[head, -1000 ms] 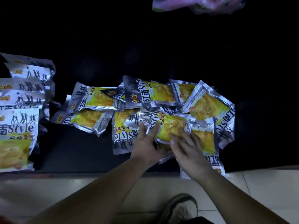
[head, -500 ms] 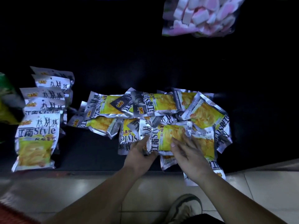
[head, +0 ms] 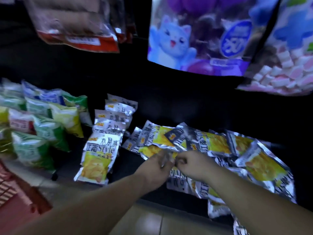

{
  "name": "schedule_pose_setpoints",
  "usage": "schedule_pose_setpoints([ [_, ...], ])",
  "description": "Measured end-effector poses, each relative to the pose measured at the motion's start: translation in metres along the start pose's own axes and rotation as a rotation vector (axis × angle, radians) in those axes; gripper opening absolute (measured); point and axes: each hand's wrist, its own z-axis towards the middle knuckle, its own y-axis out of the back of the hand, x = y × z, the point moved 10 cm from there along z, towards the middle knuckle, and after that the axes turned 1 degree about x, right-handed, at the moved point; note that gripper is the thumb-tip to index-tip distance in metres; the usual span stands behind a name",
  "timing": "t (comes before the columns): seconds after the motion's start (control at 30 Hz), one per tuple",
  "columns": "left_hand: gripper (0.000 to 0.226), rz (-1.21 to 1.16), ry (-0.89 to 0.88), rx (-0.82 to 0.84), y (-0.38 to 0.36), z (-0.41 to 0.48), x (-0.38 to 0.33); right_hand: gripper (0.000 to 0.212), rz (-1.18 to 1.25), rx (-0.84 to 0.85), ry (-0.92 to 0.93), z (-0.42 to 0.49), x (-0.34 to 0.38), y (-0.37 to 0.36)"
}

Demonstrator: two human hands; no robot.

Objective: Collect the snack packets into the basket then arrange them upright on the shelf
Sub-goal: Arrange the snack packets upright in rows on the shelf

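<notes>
Both arms stretch forward, hands meeting at the loose snack pile

Left hand (head: 156,167) and right hand (head: 193,166), fingers curled, pinch a foil packet (head: 171,155) at the front of the pile (head: 215,143) lying flat on the dark shelf (head: 186,107)

The red basket (head: 11,189) — badly blurred — runs off the left edge, mostly out of sight.

open: bare shelf (head: 169,107) is lying free at mid-frame behind the loose packets (head: 220,146) | lower right: these are covering the shelf front | left: upright row (head: 101,150) and green bags (head: 42,133) are blocking | top: hanging bags (head: 194,34) are crowding in
</notes>
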Motion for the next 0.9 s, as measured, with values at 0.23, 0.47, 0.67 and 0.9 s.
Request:
schedule_pose_setpoints([
  [0.23, 0.060, 0.073, 0.178, -0.012, 0.085, 0.017, 0.061, 0.043, 0.097, -0.055, 0.138, 0.117, 0.061, -0.007],
  [0.47, 0.021, -0.317, 0.257, 0.023, 0.045, 0.074, 0.107, 0.063, -0.233, -0.133, 0.025, 0.162, 0.042, -0.050],
  [0.67, 0.037, -0.597, 0.301, -0.315, 0.017, 0.106, 0.146, 0.056, -0.069, -0.077, 0.031, 0.156, -0.007, -0.066],
  [0.9, 0.050, -0.671, 0.145, -0.473, 0.004, 0.105, 0.136, 0.057, 0.040, -0.149, -0.032, 0.153, -0.041, -0.045],
])
